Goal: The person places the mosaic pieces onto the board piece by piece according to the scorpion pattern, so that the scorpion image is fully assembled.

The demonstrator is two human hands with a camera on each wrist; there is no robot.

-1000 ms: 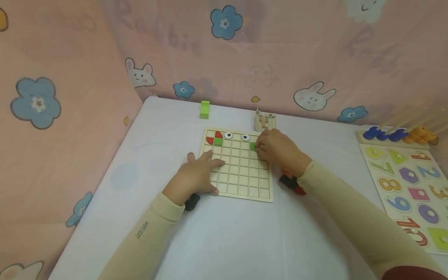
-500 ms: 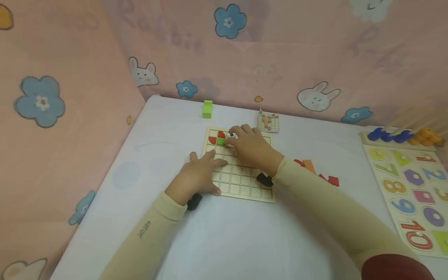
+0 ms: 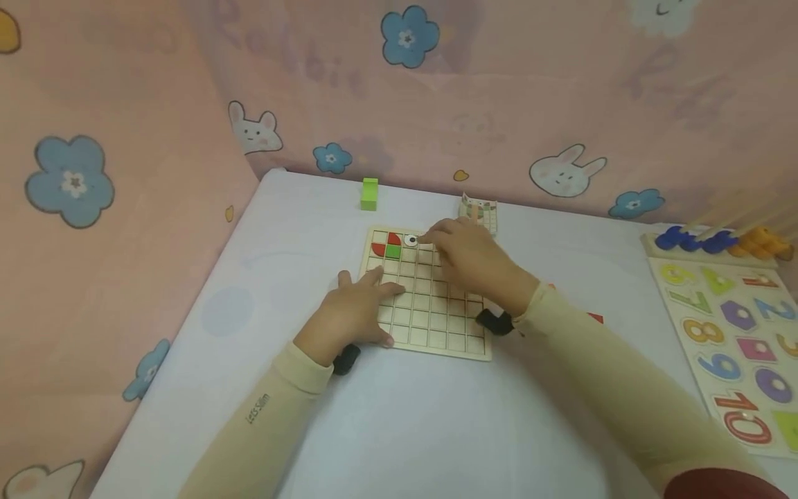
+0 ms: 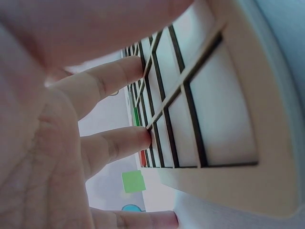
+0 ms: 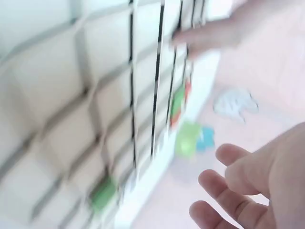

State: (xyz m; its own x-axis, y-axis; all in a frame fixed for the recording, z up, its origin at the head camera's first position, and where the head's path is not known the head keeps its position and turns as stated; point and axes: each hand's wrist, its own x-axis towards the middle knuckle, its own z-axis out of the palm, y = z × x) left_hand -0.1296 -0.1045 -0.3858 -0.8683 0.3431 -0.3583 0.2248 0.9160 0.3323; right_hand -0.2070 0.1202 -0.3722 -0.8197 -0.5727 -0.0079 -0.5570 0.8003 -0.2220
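Note:
A pale wooden grid board [image 3: 419,339] lies on the white table. My left hand [image 3: 349,312] rests on its left side with fingers spread, fingertips touching the grid in the left wrist view. Near the far left corner of the board are two red quarter-round pieces [image 3: 377,249], a green square piece [image 3: 393,251] and a round eye piece [image 3: 411,240]. My right hand [image 3: 476,260] is over the far right part of the board, its fingertips just right of the eye piece. Loosely bent, the fingers [image 5: 214,183] hold nothing. Another green piece [image 5: 103,194] shows in the right wrist view.
A light green block [image 3: 369,195] and a small patterned card [image 3: 488,213] stand behind the board. Red pieces [image 3: 595,318] lie partly hidden beyond the right sleeve. On the right is a number and shape puzzle board [image 3: 717,333] with blue and orange beads [image 3: 717,242].
My right hand left the green piece on the right, went left over the eye piece, then came back some way to the right. The left hand has stayed on the board.

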